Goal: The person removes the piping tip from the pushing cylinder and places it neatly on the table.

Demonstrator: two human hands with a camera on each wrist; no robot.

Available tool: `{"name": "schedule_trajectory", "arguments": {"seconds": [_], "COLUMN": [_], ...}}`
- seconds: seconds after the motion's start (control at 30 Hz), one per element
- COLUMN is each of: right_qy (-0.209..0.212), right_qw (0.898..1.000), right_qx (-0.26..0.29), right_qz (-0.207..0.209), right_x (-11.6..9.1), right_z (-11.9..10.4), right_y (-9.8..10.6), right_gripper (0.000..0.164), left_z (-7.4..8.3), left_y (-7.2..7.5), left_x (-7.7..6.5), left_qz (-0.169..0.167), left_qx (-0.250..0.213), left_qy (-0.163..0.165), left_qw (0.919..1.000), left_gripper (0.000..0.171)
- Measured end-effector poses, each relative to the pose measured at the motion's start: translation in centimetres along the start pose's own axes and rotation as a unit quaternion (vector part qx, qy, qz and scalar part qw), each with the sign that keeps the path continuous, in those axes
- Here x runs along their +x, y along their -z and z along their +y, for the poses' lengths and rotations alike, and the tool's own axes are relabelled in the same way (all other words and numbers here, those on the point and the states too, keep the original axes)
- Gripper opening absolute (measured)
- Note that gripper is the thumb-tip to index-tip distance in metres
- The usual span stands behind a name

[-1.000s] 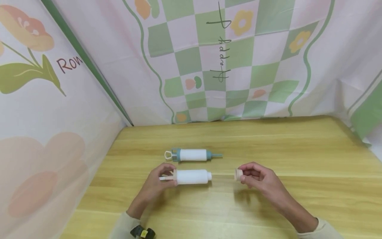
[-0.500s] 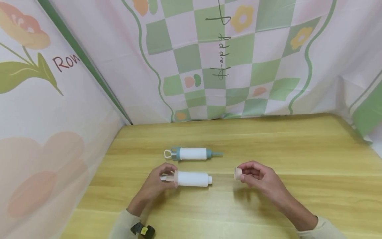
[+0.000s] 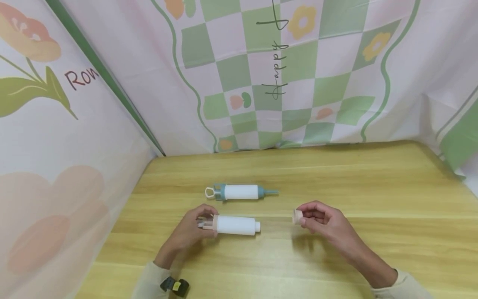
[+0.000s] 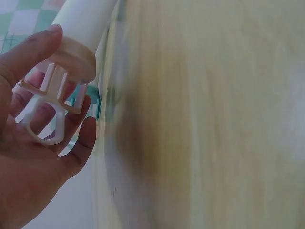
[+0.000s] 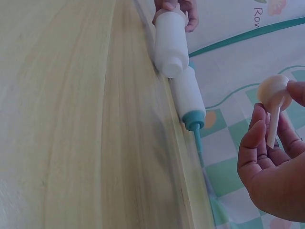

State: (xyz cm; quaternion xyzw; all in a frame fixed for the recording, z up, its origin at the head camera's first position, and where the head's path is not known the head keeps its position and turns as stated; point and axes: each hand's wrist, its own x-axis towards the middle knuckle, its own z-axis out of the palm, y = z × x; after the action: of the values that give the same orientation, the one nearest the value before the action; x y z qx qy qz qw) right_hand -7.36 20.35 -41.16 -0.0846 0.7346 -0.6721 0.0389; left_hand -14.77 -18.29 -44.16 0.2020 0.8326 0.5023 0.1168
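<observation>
My left hand [image 3: 190,229] grips a plastic syringe by the beige collar at the back of its white barrel [image 3: 236,225]. In the left wrist view the thumb lies on the collar [image 4: 71,56], and the ring handle [image 4: 46,121] sticks out between palm and fingers. The barrel's narrow neck [image 3: 257,226] is bare and points right. My right hand [image 3: 324,221] pinches a beige nozzle cap [image 3: 297,216] between thumb and fingers, its wide end facing the neck, with a gap between them. The right wrist view shows the cap's slim spout [image 5: 274,125] running toward the palm.
A second syringe with teal ends [image 3: 241,192] lies on the wooden table [image 3: 354,174] just behind the first, its spout pointing right. Printed curtains [image 3: 298,95] hang along the table's back and left sides.
My left hand has shifted slightly left and toward me with the syringe, so the gap to the nozzle cap is a little wider. The right hand has stayed almost still.
</observation>
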Motion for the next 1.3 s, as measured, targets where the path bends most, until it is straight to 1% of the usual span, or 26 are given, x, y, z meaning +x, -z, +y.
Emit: {"name": "schedule_trajectory", "arguments": {"seconds": [0.27,0.4,0.53,0.77,1.03,1.2,1.3], "right_qy": [0.008,0.012,0.015,0.012,0.024,0.019,0.016], "right_qw": [1.0,1.0,1.0,1.0,1.0,1.0,1.0], "right_qx": [-0.001,-0.002,0.0,-0.001,0.002,0.001,0.001], "right_qz": [0.0,0.003,0.004,0.006,-0.001,0.003,0.006], "right_x": [0.1,0.0,0.0,-0.2,-0.4,-0.7,-0.8], "right_z": [-0.1,-0.1,-0.2,-0.3,-0.2,-0.1,-0.1], "right_y": [-0.1,0.0,0.1,0.2,0.7,0.9,1.0], "right_gripper": [0.03,0.03,0.03,0.031,0.029,0.029,0.03], "left_z": [-0.1,0.0,-0.1,-0.2,0.3,1.2,1.8], "left_y": [0.2,0.2,0.1,-0.2,-0.5,-0.2,-0.1], "left_x": [-0.1,-0.3,-0.6,-0.8,-0.8,-1.0,-1.1], "left_qz": [0.002,0.003,0.0,0.007,0.006,0.024,0.045], "left_qx": [0.051,0.066,0.068,0.072,0.056,0.045,0.065], "left_qy": [-0.013,-0.009,0.001,-0.008,-0.001,0.012,0.008], "left_qw": [0.9986,0.9978,0.9977,0.9973,0.9984,0.9986,0.9969], "left_gripper": [0.048,0.048,0.049,0.05,0.057,0.063,0.062]}}
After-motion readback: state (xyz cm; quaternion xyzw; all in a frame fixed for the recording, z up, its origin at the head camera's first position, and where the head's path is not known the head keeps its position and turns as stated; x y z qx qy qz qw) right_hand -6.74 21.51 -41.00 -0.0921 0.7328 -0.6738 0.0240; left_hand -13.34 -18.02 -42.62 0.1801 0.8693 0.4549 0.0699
